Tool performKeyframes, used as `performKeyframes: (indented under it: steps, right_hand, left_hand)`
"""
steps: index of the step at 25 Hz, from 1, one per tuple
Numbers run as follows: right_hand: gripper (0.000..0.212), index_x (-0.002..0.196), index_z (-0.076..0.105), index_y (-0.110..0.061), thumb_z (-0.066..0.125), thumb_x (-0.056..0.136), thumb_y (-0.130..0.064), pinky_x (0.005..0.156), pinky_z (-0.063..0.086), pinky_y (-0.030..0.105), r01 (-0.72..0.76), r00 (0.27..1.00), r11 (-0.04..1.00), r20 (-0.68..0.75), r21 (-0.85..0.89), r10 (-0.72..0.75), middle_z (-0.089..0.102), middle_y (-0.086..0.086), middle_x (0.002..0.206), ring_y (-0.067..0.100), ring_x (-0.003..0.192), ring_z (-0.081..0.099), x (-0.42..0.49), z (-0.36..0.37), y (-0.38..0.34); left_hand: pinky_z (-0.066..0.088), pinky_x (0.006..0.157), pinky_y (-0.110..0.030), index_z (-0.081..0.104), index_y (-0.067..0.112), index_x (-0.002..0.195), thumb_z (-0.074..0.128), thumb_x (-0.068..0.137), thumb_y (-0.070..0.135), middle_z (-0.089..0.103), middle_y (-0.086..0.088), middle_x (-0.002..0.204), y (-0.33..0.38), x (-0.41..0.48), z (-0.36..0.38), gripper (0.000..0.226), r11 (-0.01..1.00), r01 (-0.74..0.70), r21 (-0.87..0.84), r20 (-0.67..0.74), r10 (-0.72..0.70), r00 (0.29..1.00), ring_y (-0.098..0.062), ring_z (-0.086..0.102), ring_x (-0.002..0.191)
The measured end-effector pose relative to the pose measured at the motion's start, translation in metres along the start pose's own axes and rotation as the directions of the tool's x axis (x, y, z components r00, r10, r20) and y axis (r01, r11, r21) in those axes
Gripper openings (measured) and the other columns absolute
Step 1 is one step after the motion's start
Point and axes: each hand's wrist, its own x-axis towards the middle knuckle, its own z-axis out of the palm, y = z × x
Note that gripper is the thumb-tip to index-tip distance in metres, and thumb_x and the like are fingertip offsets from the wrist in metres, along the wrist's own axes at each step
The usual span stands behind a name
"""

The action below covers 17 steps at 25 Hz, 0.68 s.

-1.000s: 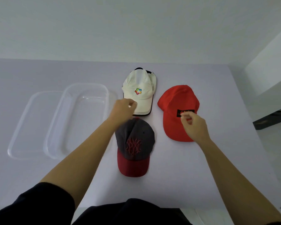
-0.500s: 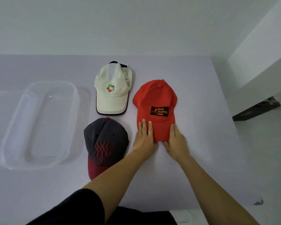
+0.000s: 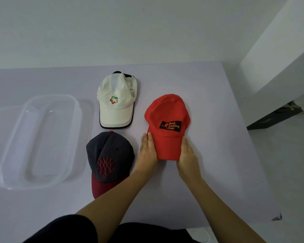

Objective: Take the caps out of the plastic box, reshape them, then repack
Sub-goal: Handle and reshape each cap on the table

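Open tabletop (image 3: 218,163) right of red cap (image 3: 167,111), grey cap (image 3: 109,155) near its left

Operator dress, head view: dark top, forearms bare.
A black short sleeve (image 3: 65,228) is recorded on the left upper arm; both forearms are left uncovered down to the left hand (image 3: 147,151) and right hand (image 3: 188,155). Further black fabric (image 3: 147,232) is noted at the lower frame edge.
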Motion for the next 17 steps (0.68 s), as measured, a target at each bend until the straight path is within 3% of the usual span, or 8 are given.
performKeyframes:
  steps: [2,4,5,8,12,15,17]
  right_hand:
    - [0.058,0.144,0.03,-0.009,0.046,0.089,-0.009,0.1,0.044,0.04,-0.025,1.0,0.983,-0.012,0.182,0.028,0.049,0.013,0.139,0.029,0.121,0.052,-0.004,-0.009,-0.007]
    - [0.058,0.142,0.036,-0.014,0.044,0.085,-0.018,0.098,0.047,0.036,-0.038,0.999,0.953,-0.015,0.3,0.045,0.056,0.008,0.133,0.024,0.116,0.057,-0.009,-0.015,-0.021]
    - [0.058,0.141,0.038,-0.015,0.044,0.084,-0.021,0.097,0.048,0.035,-0.054,0.998,0.93,-0.004,0.364,0.059,0.059,0.006,0.13,0.022,0.114,0.059,-0.012,-0.016,-0.028]
    - [0.058,0.141,0.038,-0.016,0.045,0.084,-0.023,0.094,0.049,0.032,-0.083,0.996,0.904,0.027,0.419,0.079,0.062,0.005,0.125,0.02,0.11,0.061,-0.024,-0.02,-0.03]
    - [0.053,0.141,0.036,-0.018,0.042,0.089,-0.013,0.097,0.041,0.022,-0.072,0.997,0.919,0.046,0.388,0.059,0.055,-0.001,0.132,0.011,0.114,0.055,-0.029,-0.026,-0.031]
    - [0.047,0.135,0.04,-0.025,0.045,0.093,-0.003,0.095,0.041,0.014,-0.144,0.989,0.858,0.092,0.492,0.114,0.054,-0.012,0.119,0.0,0.104,0.053,-0.029,-0.026,-0.047]
    - [0.048,0.137,0.04,-0.021,0.045,0.093,-0.003,0.095,0.038,0.01,-0.136,0.987,0.867,0.139,0.479,0.078,0.052,-0.009,0.127,0.003,0.111,0.052,-0.027,-0.034,-0.048]
  left_hand:
    - [0.026,0.114,-0.037,0.001,0.012,0.151,0.048,0.095,0.016,0.011,-0.014,0.159,0.008,-0.013,0.001,0.072,0.982,0.003,-0.191,-0.024,-0.008,1.0,-0.026,0.02,0.145]
    - [0.04,0.098,-0.028,0.016,0.026,0.15,0.045,0.097,0.03,0.038,-0.005,0.149,0.016,-0.022,0.001,0.061,0.921,0.007,-0.39,-0.066,-0.035,0.997,-0.017,0.047,0.124]
    - [0.04,0.091,-0.024,0.019,0.028,0.149,0.043,0.096,0.037,0.046,-0.003,0.143,0.019,-0.025,0.001,0.059,0.901,-0.014,-0.435,-0.092,-0.029,0.995,-0.012,0.051,0.113]
    - [0.041,0.089,-0.022,0.018,0.029,0.147,0.042,0.094,0.038,0.053,-0.006,0.135,0.017,-0.034,-0.005,0.059,0.902,-0.069,-0.427,-0.068,0.044,0.997,-0.013,0.055,0.105]
    - [0.035,0.093,-0.021,0.01,0.023,0.15,0.043,0.097,0.027,0.045,-0.004,0.141,0.006,-0.034,-0.017,0.062,0.954,-0.072,-0.291,-0.002,0.075,0.997,-0.02,0.051,0.121]
    - [0.037,0.089,-0.022,0.018,0.022,0.149,0.042,0.098,0.027,0.052,0.001,0.129,0.02,-0.045,-0.012,0.058,0.906,-0.048,-0.42,-0.112,0.001,0.994,-0.011,0.052,0.108]
    - [0.042,0.088,-0.026,0.019,0.022,0.149,0.042,0.098,0.026,0.054,0.002,0.124,0.018,-0.051,-0.011,0.056,0.894,-0.031,-0.447,-0.117,-0.023,0.993,-0.013,0.055,0.107]
